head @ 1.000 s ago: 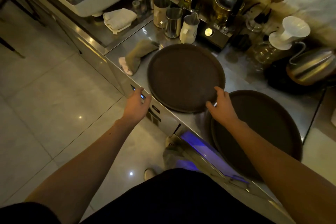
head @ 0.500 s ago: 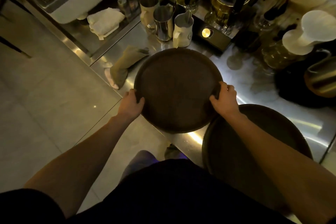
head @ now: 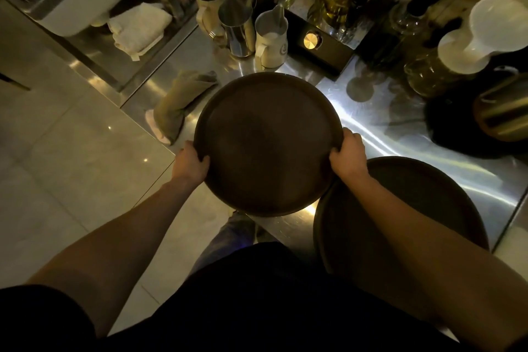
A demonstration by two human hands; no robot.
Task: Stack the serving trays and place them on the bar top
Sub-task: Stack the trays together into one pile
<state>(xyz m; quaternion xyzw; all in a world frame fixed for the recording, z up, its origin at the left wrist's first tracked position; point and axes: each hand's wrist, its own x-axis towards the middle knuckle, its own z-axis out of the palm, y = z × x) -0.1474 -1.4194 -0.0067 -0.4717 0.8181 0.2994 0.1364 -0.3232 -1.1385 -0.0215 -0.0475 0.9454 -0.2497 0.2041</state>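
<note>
A round dark brown serving tray [head: 265,143] is held over the steel counter's [head: 400,134] front edge, with part of it out past the edge above the floor. My left hand [head: 190,161] grips its left rim and my right hand [head: 347,156] grips its right rim. A second round dark tray [head: 440,194] lies flat on the counter at the lower right, partly hidden by my right forearm. The held tray's right edge overlaps the second tray's left rim.
Several metal pitchers [head: 238,26] and a white jug [head: 270,37] stand behind the held tray. A folded cloth [head: 180,106] lies at the counter's left edge. Glass brewers, a white dripper [head: 480,34] and a brass kettle [head: 503,114] crowd the back right.
Both hands closed on the left tray's rim and lifted it off the counter. It has come toward me and slightly right, now overlapping the second tray's edge.
</note>
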